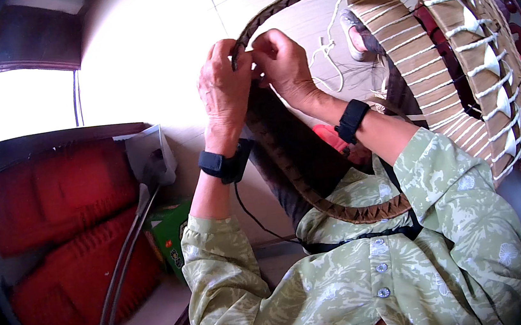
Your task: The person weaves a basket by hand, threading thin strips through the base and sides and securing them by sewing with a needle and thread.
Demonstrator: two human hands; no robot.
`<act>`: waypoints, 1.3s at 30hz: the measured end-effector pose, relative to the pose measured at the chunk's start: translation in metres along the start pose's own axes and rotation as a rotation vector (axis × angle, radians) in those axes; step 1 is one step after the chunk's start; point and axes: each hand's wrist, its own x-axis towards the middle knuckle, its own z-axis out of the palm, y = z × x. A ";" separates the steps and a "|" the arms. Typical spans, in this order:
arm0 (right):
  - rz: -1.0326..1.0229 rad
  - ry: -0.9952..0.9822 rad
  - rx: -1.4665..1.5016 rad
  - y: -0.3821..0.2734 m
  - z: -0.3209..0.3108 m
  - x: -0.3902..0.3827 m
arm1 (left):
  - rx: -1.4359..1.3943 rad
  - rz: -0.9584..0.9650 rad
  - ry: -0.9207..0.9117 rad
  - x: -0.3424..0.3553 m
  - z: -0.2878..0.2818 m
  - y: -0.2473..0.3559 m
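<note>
In the upper middle, my left hand [223, 86] and my right hand [283, 63] are close together, fingers bent and pinched on a narrow brown braided strap [366, 213]. The strap curves in a long loop, from a large basket-like piece [386, 23] at the upper right, through my fingers, and down across my lap to my waist. A small dark loop [236, 55] shows at my left fingertips; what it is I cannot make out. The basket-like piece has brown flat strips bound with twisted white cord. My fingertips partly hide the gripped stretch of strap.
A loose white cord [328, 58] trails on the pale floor near a foot in a light shoe [357, 37]. At left are red ribbed, case-like objects [62, 198], a grey metal frame [127, 258] and a green box [171, 237]. A black cable [255, 217] runs from my left wristband.
</note>
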 end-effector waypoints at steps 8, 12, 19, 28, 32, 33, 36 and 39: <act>-0.354 -0.001 -0.264 0.015 -0.006 0.023 | 0.021 0.037 0.017 0.003 0.003 -0.005; -0.394 -0.014 -0.298 0.013 -0.005 0.024 | 0.052 0.075 0.063 0.003 0.006 -0.008; -0.453 -0.026 -0.334 0.009 -0.008 0.026 | -0.001 0.036 -0.004 0.000 0.002 -0.007; -0.322 -0.098 -0.231 0.006 -0.011 0.030 | -0.255 -0.019 -0.087 0.004 -0.002 -0.009; -0.237 -0.083 -0.094 0.007 -0.004 0.032 | -0.340 -0.106 -0.174 0.012 -0.009 -0.010; -0.255 -0.058 -0.028 -0.004 -0.001 0.022 | -0.434 -0.144 -0.192 0.009 -0.010 -0.014; -0.274 -0.036 -0.172 -0.002 -0.001 0.020 | -0.340 -0.138 -0.195 0.008 -0.009 -0.022; -0.348 0.008 -0.221 0.003 -0.007 0.021 | -0.240 -0.086 -0.125 0.004 0.000 -0.015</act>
